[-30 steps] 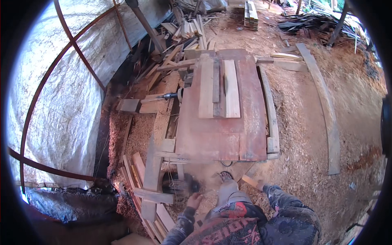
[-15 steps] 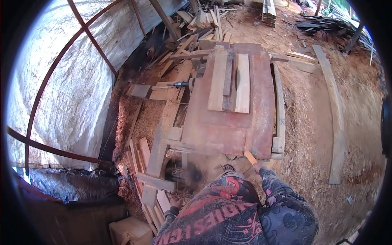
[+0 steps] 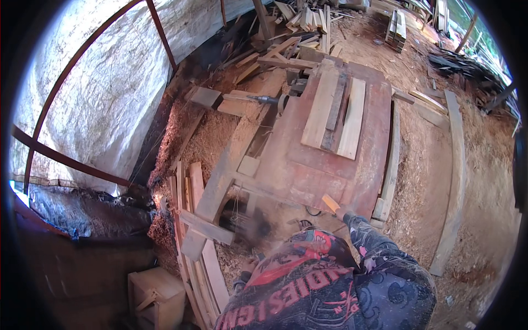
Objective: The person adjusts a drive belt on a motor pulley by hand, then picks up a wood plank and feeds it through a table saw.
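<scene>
Right hand (image 3: 343, 213) is grasping a small orange-brown wood block (image 3: 330, 203), fingers gripping its near end. Block is pointing away from the body, showing over the near edge of the reddish workbench (image 3: 275, 181); cannot tell whether it is touching the top. Left hand (image 3: 250, 265) is hanging low beside the torso, partly hiding behind the shirt (image 3: 385, 297); cannot tell what its fingers are doing.

Writing: the dark shirt is bearing large red capitals running diagonally across the cloth, with smaller red letters sitting around a crossed-line motif near the right sleeve.

On the bench, a pale plank (image 3: 321, 110), a grey strip (image 3: 334, 113) and a second pale plank (image 3: 352, 121) are lying lengthwise. Metal chuck (image 3: 268, 99) is jutting from the bench's left side. Wooden box (image 3: 162, 291) is standing lower left; a long board (image 3: 454, 187) is lying on the ground to the right.
</scene>
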Demonstrator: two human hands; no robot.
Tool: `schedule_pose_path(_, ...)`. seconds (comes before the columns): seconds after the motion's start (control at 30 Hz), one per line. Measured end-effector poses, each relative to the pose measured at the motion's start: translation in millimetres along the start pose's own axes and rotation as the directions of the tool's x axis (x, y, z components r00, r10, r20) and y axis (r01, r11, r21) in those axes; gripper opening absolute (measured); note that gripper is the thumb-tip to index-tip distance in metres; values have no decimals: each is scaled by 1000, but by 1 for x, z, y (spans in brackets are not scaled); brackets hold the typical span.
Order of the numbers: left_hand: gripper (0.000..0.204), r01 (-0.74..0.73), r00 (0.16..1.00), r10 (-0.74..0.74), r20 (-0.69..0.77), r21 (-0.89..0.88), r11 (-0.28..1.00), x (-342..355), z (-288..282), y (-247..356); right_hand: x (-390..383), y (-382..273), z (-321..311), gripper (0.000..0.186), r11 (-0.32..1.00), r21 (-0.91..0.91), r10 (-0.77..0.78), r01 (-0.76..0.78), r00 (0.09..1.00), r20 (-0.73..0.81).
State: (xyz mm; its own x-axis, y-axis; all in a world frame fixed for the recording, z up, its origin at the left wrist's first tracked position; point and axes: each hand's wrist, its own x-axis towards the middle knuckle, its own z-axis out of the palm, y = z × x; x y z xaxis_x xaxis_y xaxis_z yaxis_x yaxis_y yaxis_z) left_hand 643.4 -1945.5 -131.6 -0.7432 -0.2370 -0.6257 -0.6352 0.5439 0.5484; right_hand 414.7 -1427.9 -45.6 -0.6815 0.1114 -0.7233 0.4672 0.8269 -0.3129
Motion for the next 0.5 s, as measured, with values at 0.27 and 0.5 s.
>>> schedule_pose_path(0.27, 38, 155, 985, -134, 109, -210, 965, 11, -21, 49, 23, 2, 16, 34, 997, 48, -45, 54, 985, -168)
schedule_pose_path(0.5, 40, 146, 981, -146, 125, 13, 989, -12, -43, 152, -10, 25, -8, 40, 996, -56, -75, 71, 994, -77)
